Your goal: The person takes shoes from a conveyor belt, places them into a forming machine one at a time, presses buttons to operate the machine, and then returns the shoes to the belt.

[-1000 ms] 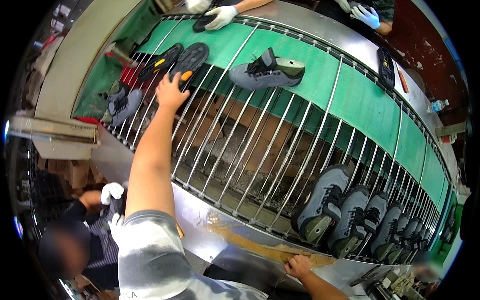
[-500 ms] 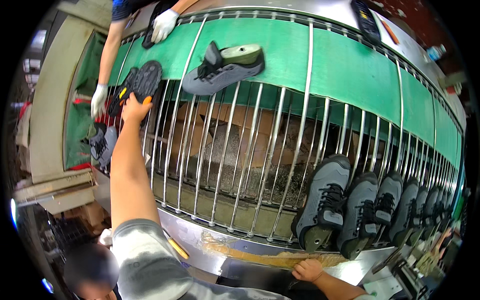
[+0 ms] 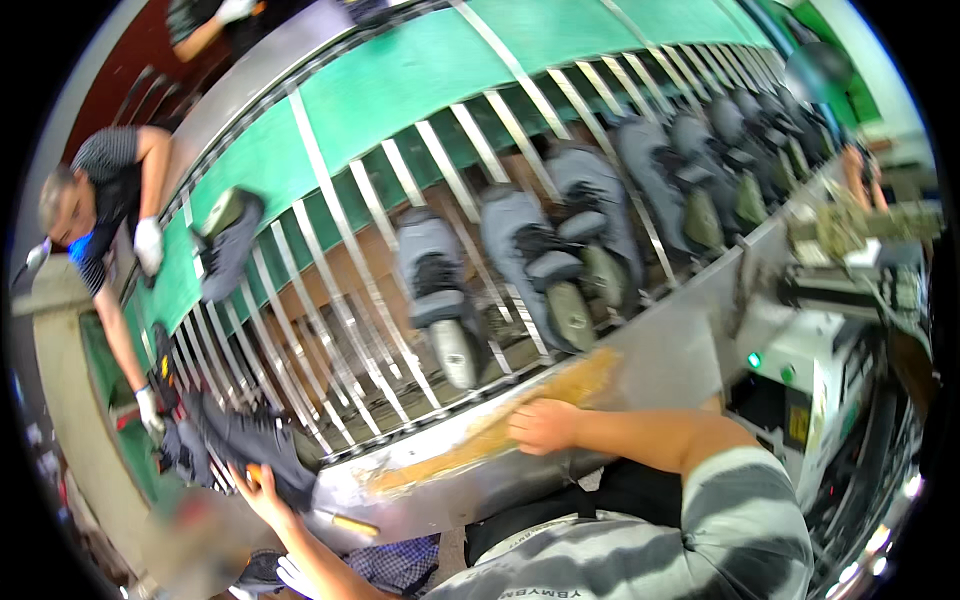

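Note:
My left hand [image 3: 262, 497] is at the near left edge of the conveyor, its fingers apart beside a dark grey shoe [image 3: 235, 440]. Something orange shows at its fingertips, too blurred to name. My right hand [image 3: 545, 427] is closed in a fist on the tan-taped metal edge [image 3: 590, 375], and nothing shows in it. Beyond it, grey lace-up shoes stand on the metal bars, among them one shoe [image 3: 432, 255] with a pale green last [image 3: 455, 352] sticking out of its opening. Another grey shoe [image 3: 228, 255] lies at the far left on the green belt [image 3: 390, 75].
Across the line, a person in a striped shirt [image 3: 105, 150] reaches toward the shoes with white-gloved hands. A yellow-handled tool [image 3: 352, 524] lies on the near metal ledge. To the right stands a pale machine [image 3: 800, 370] with a green light.
The view has swung right. My left hand has come nearer, away from the black sole it was touching, to the dark grey shoe. My right fist still rests on the edge.

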Demonstrator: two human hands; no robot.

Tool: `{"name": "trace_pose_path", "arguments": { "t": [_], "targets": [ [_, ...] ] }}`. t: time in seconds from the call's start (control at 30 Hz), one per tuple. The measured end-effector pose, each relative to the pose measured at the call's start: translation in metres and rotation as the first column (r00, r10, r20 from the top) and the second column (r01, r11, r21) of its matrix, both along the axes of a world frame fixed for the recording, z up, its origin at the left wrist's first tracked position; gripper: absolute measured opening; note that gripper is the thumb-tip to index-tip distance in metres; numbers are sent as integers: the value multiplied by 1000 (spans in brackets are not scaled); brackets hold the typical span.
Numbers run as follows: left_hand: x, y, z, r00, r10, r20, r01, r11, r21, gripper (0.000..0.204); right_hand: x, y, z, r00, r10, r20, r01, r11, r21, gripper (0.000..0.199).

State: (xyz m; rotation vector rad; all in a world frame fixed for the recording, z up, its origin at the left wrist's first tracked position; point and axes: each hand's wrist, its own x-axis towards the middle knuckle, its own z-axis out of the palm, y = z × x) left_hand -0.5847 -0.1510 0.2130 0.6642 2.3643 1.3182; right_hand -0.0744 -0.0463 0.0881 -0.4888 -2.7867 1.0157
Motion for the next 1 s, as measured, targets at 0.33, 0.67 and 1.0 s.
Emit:
{"name": "trace_pose_path", "arguments": {
  "t": [0.33, 0.67, 1.0],
  "targets": [
    [296, -39, -44, 148, -748, 647, -25, 651, 759, 80, 13, -23, 15, 969, -227, -97, 209, 964, -167, 24],
    [590, -136, -41, -46, -675, 736, -69, 737, 672, 84, 209, -155, 87, 504, -851, -144, -535, -177, -826, 43],
    [793, -132, -2, -726, -393, 564, 562, 132, 816, 61, 444, -274, 147, 146, -730, -668, -835, 272, -479, 66]
  ]
}}
